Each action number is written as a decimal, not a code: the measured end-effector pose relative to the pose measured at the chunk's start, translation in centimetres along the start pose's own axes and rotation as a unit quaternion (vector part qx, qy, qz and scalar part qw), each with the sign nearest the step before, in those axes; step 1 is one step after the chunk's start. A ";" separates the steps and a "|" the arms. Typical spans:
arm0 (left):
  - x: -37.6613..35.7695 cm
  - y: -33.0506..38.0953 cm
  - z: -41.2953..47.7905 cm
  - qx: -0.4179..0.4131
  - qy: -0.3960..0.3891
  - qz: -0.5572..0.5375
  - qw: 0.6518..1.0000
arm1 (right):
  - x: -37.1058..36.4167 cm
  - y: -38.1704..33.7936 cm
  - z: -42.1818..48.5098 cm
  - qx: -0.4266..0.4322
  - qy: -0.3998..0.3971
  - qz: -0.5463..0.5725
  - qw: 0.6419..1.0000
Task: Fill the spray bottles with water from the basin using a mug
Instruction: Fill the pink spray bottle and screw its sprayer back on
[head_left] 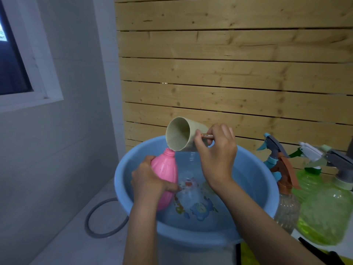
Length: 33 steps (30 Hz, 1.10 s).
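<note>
Head view: pink bottle is over the L side of the blue basin, held in the L grip. Fingers and thumb curl round its belly. Long axis near upright w/ a slight lean: base low and toward the person, open threaded neck pointing up and away. No spray head on it. No label or writing seen on the pink body.

R grip holds the beige mug by its copper-coloured handle, thumb and fingers curled round it. Mug is tipped on its side w/ long axis approx level: base to the R, mouth facing L and toward the camera. Lower lip sits right at the bottle neck; touching or just above, can't tell. Can't make out a pour stream either.

Basin holds water. Cartoon print on its floor in blue, orange and yellow; some lettering there, too blurred by the water to read.

Just R of the basin stand more spray bottles, all upright w/ heads on: a clear one w/ brown trigger, a blue-headed one behind it, a big green one w/ grey trigger, and a 2nd green one w/ white-green trigger. No brand readable on any.

Wood slat wall is behind. Grey hose loop lies on the floor at L, below a window.
</note>
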<state>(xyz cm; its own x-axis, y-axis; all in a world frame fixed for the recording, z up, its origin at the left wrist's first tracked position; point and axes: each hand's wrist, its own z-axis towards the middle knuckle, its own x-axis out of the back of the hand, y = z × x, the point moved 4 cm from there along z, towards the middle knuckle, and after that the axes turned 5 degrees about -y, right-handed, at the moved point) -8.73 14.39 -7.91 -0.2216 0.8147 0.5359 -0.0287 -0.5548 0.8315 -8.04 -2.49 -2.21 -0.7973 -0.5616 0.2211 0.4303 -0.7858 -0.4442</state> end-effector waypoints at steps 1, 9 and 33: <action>0.0 0.0 0.0 0.000 0.000 -0.001 1.000 | 0.0 0.0 0.0 0.000 -0.001 -0.001 1.000; 0.0 0.0 -0.1 0.001 -0.004 0.005 1.000 | 0.0 -0.1 0.0 0.009 -0.003 -0.005 1.000; 0.1 0.2 -0.1 -0.002 -0.002 0.012 1.000 | 0.2 -0.6 0.0 0.026 0.004 -0.011 1.000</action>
<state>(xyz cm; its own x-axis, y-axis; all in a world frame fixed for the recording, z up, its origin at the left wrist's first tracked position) -8.90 14.33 -7.73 -0.2178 0.8014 0.5570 -0.0281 -0.5756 0.8172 -8.47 -2.16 -1.93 -0.8100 -0.5425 0.2227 0.4347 -0.8103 -0.3931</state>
